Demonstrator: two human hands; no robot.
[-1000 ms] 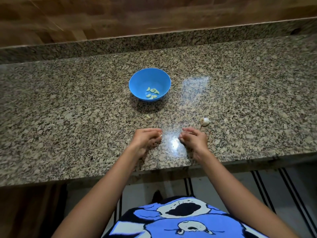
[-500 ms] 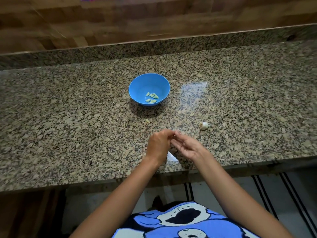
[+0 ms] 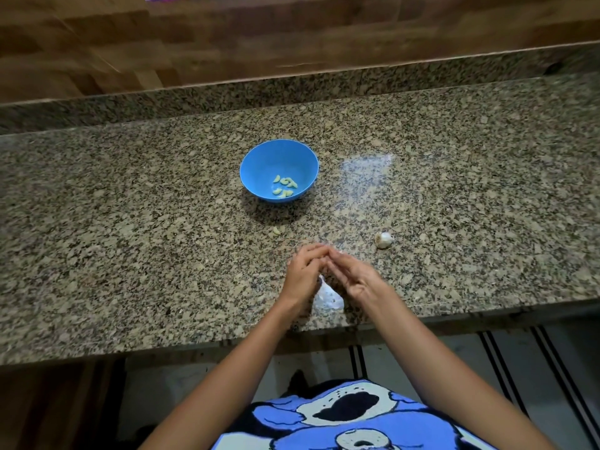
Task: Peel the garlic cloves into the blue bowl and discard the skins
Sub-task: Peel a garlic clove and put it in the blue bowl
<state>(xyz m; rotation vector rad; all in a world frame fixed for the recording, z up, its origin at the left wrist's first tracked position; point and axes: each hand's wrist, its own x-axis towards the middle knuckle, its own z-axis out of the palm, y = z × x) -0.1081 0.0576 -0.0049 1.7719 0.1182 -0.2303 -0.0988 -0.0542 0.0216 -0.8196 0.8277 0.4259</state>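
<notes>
Blue bowl (image 3: 259,167) sits mid-counter, about halfway between the back and front edges of the granite countertop (image 3: 130,254), with a small cluster of pale yellow-green peeled cloves (image 3: 285,186) in its bottom. Just in front of it, one loose pale clove (image 3: 276,231) lies on the stone. Near the front edge, the left hand (image 3: 303,274) curls in to meet the right hand (image 3: 354,276), fingertips together and blurred, so I cannot tell what they hold. Further right, a white, papery unpeeled garlic piece (image 3: 384,239) rests alone
</notes>
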